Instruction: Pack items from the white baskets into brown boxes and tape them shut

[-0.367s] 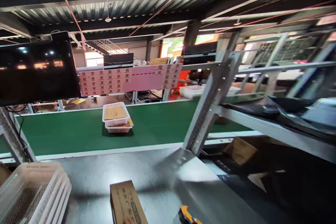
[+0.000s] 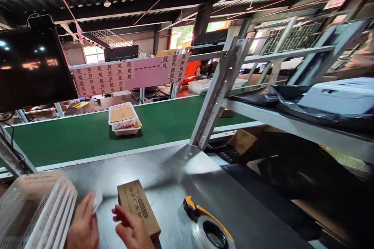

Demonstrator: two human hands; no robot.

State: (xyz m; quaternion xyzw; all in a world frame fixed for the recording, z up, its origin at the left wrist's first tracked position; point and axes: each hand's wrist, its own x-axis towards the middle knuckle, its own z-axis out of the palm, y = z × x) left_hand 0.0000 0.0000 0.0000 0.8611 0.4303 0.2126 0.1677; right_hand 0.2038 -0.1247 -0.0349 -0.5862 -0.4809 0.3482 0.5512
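"Begin at the left."

"A nested stack of white plastic mesh baskets, on the flat grey metal worktop. Just to its right, the bare left hand, blurred, fingers close together. A whitish translucent piece shows at the fingertips; whether it is gripped, I cannot tell."

"And beyond?"

"On the green conveyor belt, two white plastic baskets, one atop the other, with flat brown cardboard inside."

"The right hand?"

"The bare right hand has its fingers parted, holding nothing visible. It overlaps the near left side of the brown oblong cardboard box; contact cannot be confirmed."

"Location of that box?"

"On the worktop, printed face up, between the left hand and the orange-and-black tape dispenser, which carries a clear roll."
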